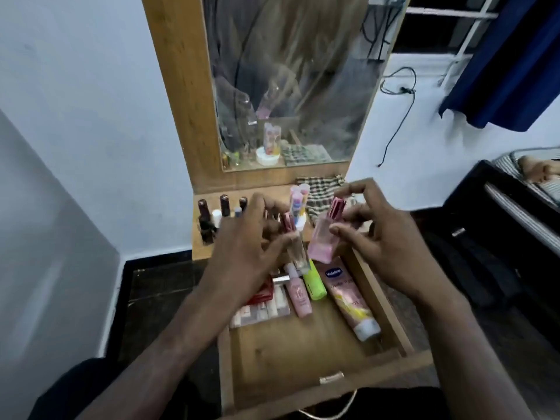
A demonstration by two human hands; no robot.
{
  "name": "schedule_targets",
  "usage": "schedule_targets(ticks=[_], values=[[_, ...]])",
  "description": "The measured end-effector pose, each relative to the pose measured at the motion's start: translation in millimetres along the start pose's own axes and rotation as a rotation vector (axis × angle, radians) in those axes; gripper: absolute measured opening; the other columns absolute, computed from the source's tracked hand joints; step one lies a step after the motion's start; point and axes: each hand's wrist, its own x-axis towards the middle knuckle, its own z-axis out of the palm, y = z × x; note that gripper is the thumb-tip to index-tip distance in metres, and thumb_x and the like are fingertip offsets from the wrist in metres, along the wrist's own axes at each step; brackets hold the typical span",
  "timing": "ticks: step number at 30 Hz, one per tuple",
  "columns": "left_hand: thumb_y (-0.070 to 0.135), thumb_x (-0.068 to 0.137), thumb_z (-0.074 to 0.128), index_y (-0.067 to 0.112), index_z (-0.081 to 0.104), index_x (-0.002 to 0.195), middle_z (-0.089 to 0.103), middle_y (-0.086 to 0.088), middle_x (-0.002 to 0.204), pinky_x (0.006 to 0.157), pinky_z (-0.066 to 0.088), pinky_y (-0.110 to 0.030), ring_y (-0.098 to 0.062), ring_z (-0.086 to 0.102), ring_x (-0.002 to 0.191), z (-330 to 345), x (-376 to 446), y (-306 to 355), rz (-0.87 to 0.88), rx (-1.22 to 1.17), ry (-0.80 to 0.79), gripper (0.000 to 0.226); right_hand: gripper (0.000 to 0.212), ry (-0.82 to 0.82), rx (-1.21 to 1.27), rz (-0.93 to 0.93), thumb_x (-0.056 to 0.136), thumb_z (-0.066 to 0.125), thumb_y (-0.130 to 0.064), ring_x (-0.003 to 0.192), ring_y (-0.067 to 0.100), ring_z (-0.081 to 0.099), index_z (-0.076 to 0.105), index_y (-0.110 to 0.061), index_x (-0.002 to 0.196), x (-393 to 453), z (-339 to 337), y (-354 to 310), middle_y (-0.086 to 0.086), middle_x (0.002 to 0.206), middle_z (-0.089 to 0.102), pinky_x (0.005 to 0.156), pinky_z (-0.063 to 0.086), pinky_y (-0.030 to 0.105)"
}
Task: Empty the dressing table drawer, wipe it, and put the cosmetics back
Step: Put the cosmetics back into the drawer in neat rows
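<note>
The wooden drawer [306,353] stands pulled out below the dressing table top [198,248]. Inside it lie a pink Vaseline tube [348,298], a neon green bottle [315,283], a small pink bottle [300,295] and a flat palette [263,312]. My left hand [242,250] holds a clear glass perfume bottle [298,253] with a pink cap over the drawer's back. Just to the right of it, my right hand [378,234] holds a pink perfume bottle [324,237], tilted.
Dark nail polish bottles [206,219] and a colourful tube [298,201] stand on the table top, with a checked cloth [321,189] behind. A mirror [288,86] rises at the back. A dark bed frame [500,213] lies to the right, a wall to the left.
</note>
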Motion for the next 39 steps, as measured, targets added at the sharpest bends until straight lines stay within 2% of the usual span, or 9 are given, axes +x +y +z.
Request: schedule_targets(ticks=[2, 5, 9, 14, 19, 22, 29, 33, 39], values=[[0.034, 0.088, 0.083, 0.031, 0.057, 0.120, 0.064, 0.030, 0.095, 0.072, 0.049, -0.001, 0.026, 0.061, 0.089, 33.0, -17.9, -21.0, -0.037, -0.021, -0.090, 0.041, 0.042, -0.092, 0.012, 0.035, 0.093, 0.079, -0.025, 0.080, 0.003, 0.072, 0.055, -0.031, 0.126, -21.0, 14.7, 26.0, -0.007, 0.089, 0.076, 0.067, 0.053, 0.022], [0.032, 0.088, 0.084, 0.033, 0.057, 0.118, 0.072, 0.016, 0.101, 0.073, 0.054, -0.008, 0.014, 0.068, 0.093, 73.3, -43.8, -51.0, -0.128, -0.064, -0.169, 0.040, 0.045, -0.247, -0.033, 0.091, 0.091, 0.081, -0.026, 0.084, 0.000, 0.071, 0.056, -0.038, 0.127, -41.3, 34.9, 62.0, -0.012, 0.092, 0.076, 0.071, 0.054, 0.028], [0.026, 0.089, 0.086, 0.032, 0.059, 0.114, 0.077, 0.010, 0.086, 0.073, 0.057, -0.020, 0.004, 0.072, 0.081, 105.6, -62.3, -73.0, -0.233, -0.084, -0.213, 0.037, 0.042, -0.473, -0.122, 0.177, 0.093, 0.078, -0.036, 0.083, 0.001, 0.068, 0.051, -0.042, 0.125, -58.5, 50.5, 96.0, -0.019, 0.093, 0.073, 0.077, 0.058, 0.042], [0.028, 0.090, 0.084, 0.033, 0.058, 0.117, 0.076, 0.010, 0.091, 0.072, 0.052, -0.011, 0.009, 0.070, 0.086, 121.5, -64.8, -81.6, -0.306, -0.112, -0.272, 0.038, 0.050, -0.648, -0.283, 0.208, 0.097, 0.073, -0.035, 0.099, 0.013, 0.068, 0.041, -0.049, 0.132, -63.5, 62.4, 99.8, -0.013, 0.106, 0.074, 0.083, 0.058, 0.044], [0.026, 0.088, 0.086, 0.032, 0.061, 0.119, 0.077, 0.012, 0.091, 0.075, 0.054, -0.009, 0.009, 0.070, 0.090, 126.6, -65.1, -80.9, -0.262, -0.058, -0.309, 0.040, 0.056, -0.655, -0.362, 0.273, 0.093, 0.075, -0.036, 0.108, 0.020, 0.068, 0.042, -0.047, 0.136, -59.4, 67.7, 97.2, -0.006, 0.119, 0.072, 0.088, 0.058, 0.042], [0.024, 0.086, 0.088, 0.030, 0.065, 0.124, 0.077, 0.012, 0.097, 0.078, 0.059, -0.015, 0.008, 0.071, 0.090, 129.3, -67.1, -81.3, -0.206, -0.023, -0.356, 0.045, 0.045, -0.633, -0.480, 0.292, 0.093, 0.075, -0.033, 0.114, 0.021, 0.066, 0.054, -0.043, 0.131, -59.9, 70.2, 95.3, -0.004, 0.122, 0.069, 0.093, 0.057, 0.040], [0.015, 0.085, 0.087, 0.029, 0.063, 0.143, 0.078, 0.004, 0.104, 0.082, 0.058, -0.014, -0.003, 0.074, 0.089, 129.8, -67.3, -78.7, -0.133, 0.107, -0.461, 0.064, 0.025, -0.615, -0.542, 0.320, 0.087, 0.081, -0.033, 0.102, 0.018, 0.067, 0.071, -0.035, 0.110, -61.1, 71.3, 90.7, -0.004, 0.114, 0.066, 0.087, 0.056, 0.034], [0.021, 0.085, 0.087, 0.028, 0.070, 0.134, 0.078, 0.006, 0.100, 0.080, 0.057, -0.014, -0.001, 0.073, 0.085, 130.4, -68.0, -77.5, -0.079, 0.227, -0.489, 0.052, 0.022, -0.491, -0.478, 0.337, 0.085, 0.084, -0.034, 0.094, 0.011, 0.068, 0.073, -0.037, 0.103, -60.8, 68.0, 89.1, -0.012, 0.100, 0.069, 0.085, 0.060, 0.036], [0.030, 0.075, 0.095, 0.026, 0.058, 0.117, 0.074, 0.009, 0.080, 0.069, 0.060, -0.021, 0.002, 0.071, 0.075, 134.0, -70.7, -77.2, -0.233, 0.171, -0.476, 0.056, 0.019, -0.447, -0.464, 0.341, 0.083, 0.084, -0.039, 0.091, 0.006, 0.062, 0.074, -0.038, 0.099, -63.6, 64.3, 93.2, -0.017, 0.088, 0.066, 0.082, 0.058, 0.033]])
